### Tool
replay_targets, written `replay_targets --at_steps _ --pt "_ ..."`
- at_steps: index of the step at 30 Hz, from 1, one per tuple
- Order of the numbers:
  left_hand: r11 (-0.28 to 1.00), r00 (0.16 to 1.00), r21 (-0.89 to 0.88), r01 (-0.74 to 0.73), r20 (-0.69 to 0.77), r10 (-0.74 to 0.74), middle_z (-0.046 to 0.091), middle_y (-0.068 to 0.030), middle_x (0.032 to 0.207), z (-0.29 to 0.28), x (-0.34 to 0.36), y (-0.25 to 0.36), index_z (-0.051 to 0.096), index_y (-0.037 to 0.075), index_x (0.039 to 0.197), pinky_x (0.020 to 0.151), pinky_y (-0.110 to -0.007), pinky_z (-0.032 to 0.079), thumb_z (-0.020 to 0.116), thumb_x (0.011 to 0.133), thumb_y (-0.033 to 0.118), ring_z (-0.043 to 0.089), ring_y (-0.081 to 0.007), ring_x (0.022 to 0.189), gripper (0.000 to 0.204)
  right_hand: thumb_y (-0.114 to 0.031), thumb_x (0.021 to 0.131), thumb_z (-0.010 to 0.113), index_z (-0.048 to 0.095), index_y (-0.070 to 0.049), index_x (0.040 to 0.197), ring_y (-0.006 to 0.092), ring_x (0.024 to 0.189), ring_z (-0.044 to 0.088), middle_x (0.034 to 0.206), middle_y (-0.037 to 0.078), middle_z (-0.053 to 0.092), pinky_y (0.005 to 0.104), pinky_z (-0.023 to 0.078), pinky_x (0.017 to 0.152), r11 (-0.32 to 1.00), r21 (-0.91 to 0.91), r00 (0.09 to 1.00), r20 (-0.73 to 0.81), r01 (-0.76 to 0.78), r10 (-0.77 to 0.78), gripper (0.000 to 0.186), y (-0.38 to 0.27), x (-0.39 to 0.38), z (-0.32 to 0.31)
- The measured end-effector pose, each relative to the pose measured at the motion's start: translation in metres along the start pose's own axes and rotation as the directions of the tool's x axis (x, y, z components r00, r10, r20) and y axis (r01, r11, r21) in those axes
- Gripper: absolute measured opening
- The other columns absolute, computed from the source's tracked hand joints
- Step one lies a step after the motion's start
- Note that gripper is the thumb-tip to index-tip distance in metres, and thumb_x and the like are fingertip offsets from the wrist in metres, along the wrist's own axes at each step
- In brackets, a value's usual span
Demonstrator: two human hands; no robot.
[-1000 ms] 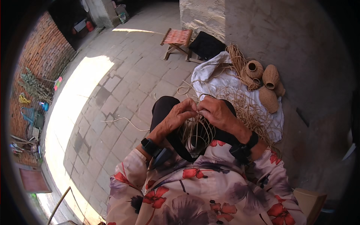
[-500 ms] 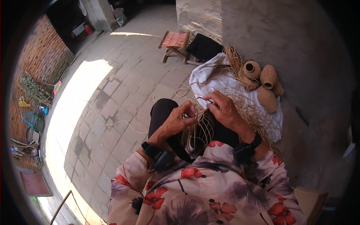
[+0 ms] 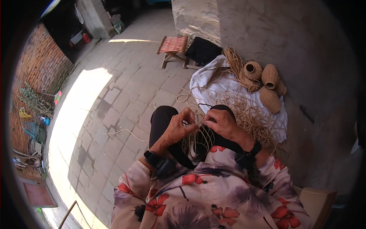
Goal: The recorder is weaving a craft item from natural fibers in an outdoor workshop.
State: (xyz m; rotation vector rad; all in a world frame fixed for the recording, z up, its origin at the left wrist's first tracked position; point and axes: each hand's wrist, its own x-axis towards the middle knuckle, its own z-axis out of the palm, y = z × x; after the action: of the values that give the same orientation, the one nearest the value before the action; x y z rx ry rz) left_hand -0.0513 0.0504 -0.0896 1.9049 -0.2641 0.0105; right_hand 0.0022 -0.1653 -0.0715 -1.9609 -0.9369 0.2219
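Pinching thin strands (image 3: 201, 123) at the top of an open woven frame (image 3: 207, 137) between dark-clad knees (image 3: 164, 118), with left hand (image 3: 177, 126) and right hand (image 3: 225, 124) close together, thumb drawn against fingers on each. Seated in a flower-patterned top (image 3: 225, 187), near loose tan fibre (image 3: 248, 116) heaped on white cloth (image 3: 206, 80) beside rounded woven vessels (image 3: 270, 75), with a red-seated stool (image 3: 173, 44) farther off.

Two hands (image 3: 223, 123), at least four vessels (image 3: 270, 101)

The grey paved floor (image 3: 126, 99) over here carries a red-topped folding stool (image 3: 172, 45) and, near it, a rumpled white cloth (image 3: 206, 78) spread beneath a loose tangle of tan strands (image 3: 247, 114).
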Motion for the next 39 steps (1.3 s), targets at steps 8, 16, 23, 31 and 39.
replay_targets --at_steps 8,16,23,31,39 --pt "0.991 0.992 0.132 -0.024 -0.12 0.04 0.056 -0.0056 0.074 0.012 -0.004 -0.003 0.049 0.002 0.084 0.07 -0.029 0.048 0.068 0.074 0.009 0.056 -0.0136 0.071 0.022 -0.018 0.079 0.068 0.061 -0.002 0.084 0.0322 0.072 0.064 0.073 0.015 0.063 0.0414 0.05 0.068 0.994 -0.044 0.945 -0.315 -0.104 0.085 0.018 0.033 0.024 0.008" --pt "0.991 0.987 0.133 -0.025 -0.151 0.045 0.055 -0.0063 0.072 0.016 -0.004 0.0 0.049 0.005 0.085 0.07 -0.036 0.044 0.066 0.072 0.009 0.058 -0.0242 0.067 0.022 -0.039 0.078 0.066 0.068 -0.004 0.079 0.0338 0.074 0.066 0.075 0.014 0.067 0.0432 0.051 0.068 0.917 -0.257 0.948 0.01 -0.306 0.319 0.034 0.044 0.066 0.023" --pt "0.997 0.995 0.074 0.009 -0.095 -0.002 0.058 -0.0055 0.076 0.008 -0.007 0.006 0.051 0.004 0.088 0.07 -0.032 0.047 0.071 0.074 0.01 0.06 -0.0194 0.071 0.025 -0.031 0.097 0.054 0.061 -0.002 0.079 0.0109 0.051 0.059 0.067 0.006 0.064 0.0249 0.042 0.045 0.83 0.528 0.932 -0.18 -0.178 0.314 0.035 0.029 0.088 0.003" --pt "0.945 0.987 -0.295 0.138 0.116 -0.108 0.06 -0.0047 0.091 -0.012 -0.004 -0.008 0.05 0.003 0.1 0.08 -0.029 0.049 0.067 0.084 0.006 0.06 -0.0138 0.086 0.024 -0.041 0.102 0.049 0.058 -0.006 0.083 0.0058 0.05 0.056 0.069 0.003 0.062 0.0188 0.044 0.045 0.708 0.699 0.99 0.005 -0.104 0.141 0.04 -0.029 0.087 0.005" --pt "0.98 0.991 -0.192 0.057 0.132 -0.032 0.063 -0.0024 0.084 -0.011 -0.003 -0.011 0.061 0.0 0.092 0.075 -0.027 0.048 0.062 0.093 0.013 0.058 -0.0102 0.079 0.013 -0.038 0.1 0.055 0.06 -0.004 0.085 0.0077 0.051 0.057 0.067 0.003 0.062 0.0206 0.045 0.047 0.749 0.66 0.991 -0.051 -0.058 0.122 0.038 -0.036 0.072 -0.009"
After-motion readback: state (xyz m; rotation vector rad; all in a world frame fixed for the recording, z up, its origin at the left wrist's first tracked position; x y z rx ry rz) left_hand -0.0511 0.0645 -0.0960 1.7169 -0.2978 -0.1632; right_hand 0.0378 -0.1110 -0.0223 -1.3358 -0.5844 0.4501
